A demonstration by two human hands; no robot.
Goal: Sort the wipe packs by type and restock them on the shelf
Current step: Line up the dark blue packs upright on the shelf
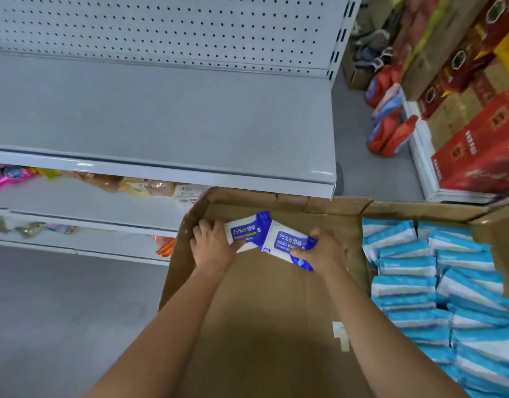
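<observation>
Two white and dark-blue alcohol wipe packs lie side by side over the far end of a cardboard box (264, 305). My left hand (211, 244) grips the left pack (249, 229) by its left end. My right hand (325, 249) grips the right pack (287, 242) by its right end. The two packs touch in the middle. Several light-blue and white wipe packs (437, 282) fill the right part of the box. The grey metal shelf (161, 116) above the box is bare, with a pegboard back.
Lower shelves (83, 202) at the left hold snack bags. Red cartons (477, 150) and orange-blue bags (391, 133) stand on the floor and a rack at the right. Grey floor (60, 311) spreads at the lower left.
</observation>
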